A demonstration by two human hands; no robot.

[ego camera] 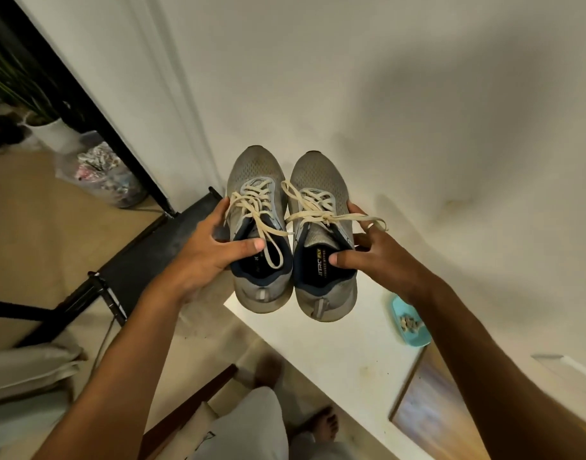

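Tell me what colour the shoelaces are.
The laces are cream, off-white; best in the head view.

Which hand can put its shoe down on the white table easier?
Right, probably. The right hand holds the right shoe over the white table, while the left hand and the left shoe hang by the table's corner, partly off it.

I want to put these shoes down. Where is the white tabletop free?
Free: the white tabletop below the grey mesh sneakers, between its left edge and the turquoise dish. Crowded: the right, with dish and wooden-framed picture.
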